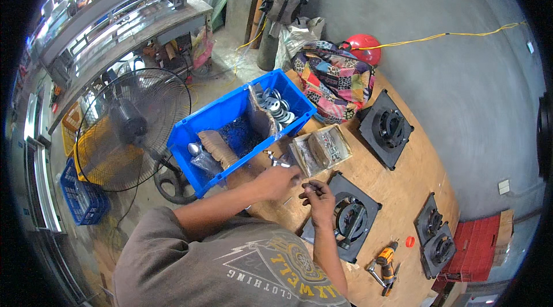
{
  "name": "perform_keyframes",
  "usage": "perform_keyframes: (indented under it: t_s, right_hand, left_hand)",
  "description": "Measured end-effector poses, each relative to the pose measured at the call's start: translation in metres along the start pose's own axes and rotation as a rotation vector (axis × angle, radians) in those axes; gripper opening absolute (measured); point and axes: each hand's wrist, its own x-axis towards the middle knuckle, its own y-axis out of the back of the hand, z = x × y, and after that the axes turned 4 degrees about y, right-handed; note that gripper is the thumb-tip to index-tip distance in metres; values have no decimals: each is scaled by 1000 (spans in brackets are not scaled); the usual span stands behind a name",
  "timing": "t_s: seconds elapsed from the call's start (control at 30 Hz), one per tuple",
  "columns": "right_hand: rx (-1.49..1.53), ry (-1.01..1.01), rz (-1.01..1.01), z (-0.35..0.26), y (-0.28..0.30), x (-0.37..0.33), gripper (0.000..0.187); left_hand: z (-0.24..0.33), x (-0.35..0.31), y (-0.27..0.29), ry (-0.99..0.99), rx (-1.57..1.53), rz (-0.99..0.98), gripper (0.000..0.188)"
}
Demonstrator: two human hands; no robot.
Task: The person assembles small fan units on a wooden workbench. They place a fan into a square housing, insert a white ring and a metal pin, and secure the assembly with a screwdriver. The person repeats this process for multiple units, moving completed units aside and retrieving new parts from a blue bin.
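My left hand (280, 182) reaches over the wooden table beside the blue bin (196, 188); its fingertips are smeared by motion. Close by, my right hand (318, 199) is raised with fingers pinched together, and what they hold is too small to make out. Beyond my hands sits a clear divided box (344, 159) of small screw-like parts. Some small shiny metal pieces (280, 162) lie between it and the bin. A square black plate with a round centre (368, 209) rests to the right of my right hand, partly behind my forearm.
Metal discs (280, 112) fill the bin's far section. A yellow-black power drill (387, 262) and red cap (409, 241) lie at right. More black units (385, 128) stand on the table. A patterned backpack (334, 79) sits behind; a large fan (129, 117) stands left.
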Motion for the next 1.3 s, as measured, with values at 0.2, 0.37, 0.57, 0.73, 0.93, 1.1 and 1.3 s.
perform_keyframes:
  t_s: [0.2, 0.37, 0.57, 0.73, 0.93, 1.1, 1.3]
  right_hand:
    - [58, 29, -72, -42, 2, -16, 25]
    - [339, -90, -110, -37, 9, -34, 29]
    - [624, -119, -170, -24, 25, -47, 30]
    - [725, -226, -176, -17, 30, -62, 29]
    - [651, -277, -30, 6, 25, -79, 26]
    - [229, -273, 231, 29, 38, -100, 26]
    - [-59, -207, 502, 52, 60, -135, 26]
  left_hand:
    - [20, -12, 15, 51, -711, -215, 34]
    - [13, -6, 6, -46, -807, -343, 28]
    - [35, -6, -2, -208, -732, -341, 32]
    - [48, 0, 11, -361, -269, -279, 46]
    - [39, 46, 65, -314, 297, -293, 41]
    - [-47, 175, 159, -230, 663, 217, 22]
    - [-141, 236, 143, -284, 1290, -210, 21]
